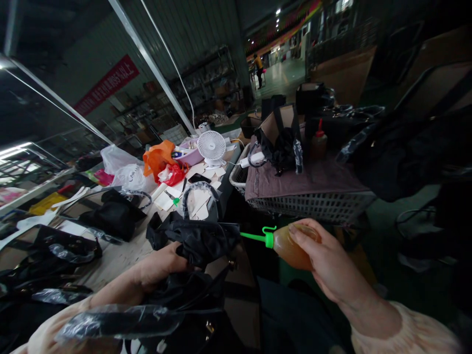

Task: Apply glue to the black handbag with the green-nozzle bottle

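Note:
A squeeze bottle (293, 248) of amber liquid lies sideways in my right hand (326, 255), whose fingers are wrapped round it. Its long green nozzle (254, 237) points left, the tip at the edge of a black handbag (208, 238). My left hand (165, 265) grips the bag's bunched black fabric from the left, and its fingertips are partly hidden in the folds. The bag has a plastic-wrapped handle (201, 189) standing up behind it. In front, a second wrapped handle (121, 319) crosses below my left forearm.
On the workbench at left lie other black bags (110, 214), plastic bags (160, 160), a white fan (212, 146) and a phone (199, 178). A cloth-covered grey crate (306, 204) at right carries a bag and a red-tipped bottle (319, 140). A person (258, 69) stands far back.

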Demonstrator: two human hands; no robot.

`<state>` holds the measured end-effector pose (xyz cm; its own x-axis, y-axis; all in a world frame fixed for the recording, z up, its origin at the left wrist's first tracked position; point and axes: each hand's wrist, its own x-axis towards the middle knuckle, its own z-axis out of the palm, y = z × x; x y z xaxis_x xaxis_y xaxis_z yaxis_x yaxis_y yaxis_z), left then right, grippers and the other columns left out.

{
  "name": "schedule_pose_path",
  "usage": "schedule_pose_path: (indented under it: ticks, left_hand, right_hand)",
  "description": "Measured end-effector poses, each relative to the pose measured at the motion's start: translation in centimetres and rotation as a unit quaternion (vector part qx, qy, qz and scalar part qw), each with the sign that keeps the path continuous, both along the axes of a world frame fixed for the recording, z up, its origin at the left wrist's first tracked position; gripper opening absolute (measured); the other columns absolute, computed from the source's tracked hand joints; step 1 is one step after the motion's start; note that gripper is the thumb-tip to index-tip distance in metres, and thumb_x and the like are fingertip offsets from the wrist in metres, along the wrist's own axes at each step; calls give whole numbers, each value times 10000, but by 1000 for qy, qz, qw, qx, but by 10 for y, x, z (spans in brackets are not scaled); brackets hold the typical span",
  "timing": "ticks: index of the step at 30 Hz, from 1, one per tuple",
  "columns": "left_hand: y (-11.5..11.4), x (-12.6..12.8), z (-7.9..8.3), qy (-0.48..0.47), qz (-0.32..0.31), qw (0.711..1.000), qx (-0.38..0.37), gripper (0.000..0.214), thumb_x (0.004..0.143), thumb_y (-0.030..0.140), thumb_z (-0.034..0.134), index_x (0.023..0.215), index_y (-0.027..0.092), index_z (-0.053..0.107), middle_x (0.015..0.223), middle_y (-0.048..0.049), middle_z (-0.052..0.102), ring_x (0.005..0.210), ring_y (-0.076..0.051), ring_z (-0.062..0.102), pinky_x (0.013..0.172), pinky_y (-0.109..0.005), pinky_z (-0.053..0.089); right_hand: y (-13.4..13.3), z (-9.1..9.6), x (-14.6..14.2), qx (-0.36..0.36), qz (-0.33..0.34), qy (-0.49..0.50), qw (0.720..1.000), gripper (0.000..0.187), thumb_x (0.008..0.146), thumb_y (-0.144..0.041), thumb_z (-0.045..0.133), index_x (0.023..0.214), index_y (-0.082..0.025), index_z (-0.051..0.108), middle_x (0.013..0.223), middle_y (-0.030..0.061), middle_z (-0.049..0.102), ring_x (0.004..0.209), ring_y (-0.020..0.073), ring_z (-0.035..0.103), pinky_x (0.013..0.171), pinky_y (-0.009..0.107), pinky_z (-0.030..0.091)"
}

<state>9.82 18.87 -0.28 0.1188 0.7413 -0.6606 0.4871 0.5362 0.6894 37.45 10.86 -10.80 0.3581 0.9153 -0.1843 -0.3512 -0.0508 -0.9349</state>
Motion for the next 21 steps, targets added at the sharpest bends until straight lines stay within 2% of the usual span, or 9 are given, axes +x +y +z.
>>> schedule_pose_path:
  ticks: [4, 9, 14, 19, 21]
  left_hand:
    - [1, -1, -2, 8, 1, 1000, -6, 413, 450, 76, 810, 832, 152, 674, 550, 36, 648, 534, -187, 623, 536, -267, 545]
    - [1, -1, 0, 7, -14, 1000, -11, 335, 471, 92, 808, 771, 150, 672, 557, 18, 660, 536, -177, 614, 531, -254, 531]
    - [0, -2, -1, 9, 1, 1000, 2, 331, 444, 88, 821, 685, 170, 611, 530, 24, 642, 540, -187, 621, 525, -257, 525]
    - [1, -4, -3, 10, -6, 1000, -1, 426, 467, 100, 821, 850, 165, 647, 526, 50, 621, 567, -211, 642, 572, -297, 561]
    - [1, -4, -3, 9, -8, 1000, -6, 423, 471, 110, 822, 855, 164, 653, 524, 48, 618, 557, -214, 643, 581, -306, 565]
  right_hand:
    - [-2, -1, 1, -4, -10, -5, 1000, 366, 696, -527, 754, 846, -223, 615, 776, -8, 623, 714, 162, 557, 613, 256, 436]
    - [2, 4, -1, 3, -23, 19, 1000, 356, 688, -517, 756, 831, -226, 609, 764, -3, 622, 695, 172, 572, 585, 263, 459]
    - [-1, 2, -1, -4, 9, 24, 1000, 333, 697, -501, 745, 813, -224, 599, 726, -7, 610, 642, 167, 569, 541, 262, 458]
    - [-1, 1, 0, -9, -14, 27, 1000, 359, 662, -506, 765, 808, -217, 610, 745, 4, 621, 666, 176, 578, 552, 267, 463]
    - [2, 2, -1, -4, -20, 34, 999, 359, 664, -504, 768, 808, -217, 609, 746, -3, 618, 672, 166, 573, 567, 258, 459]
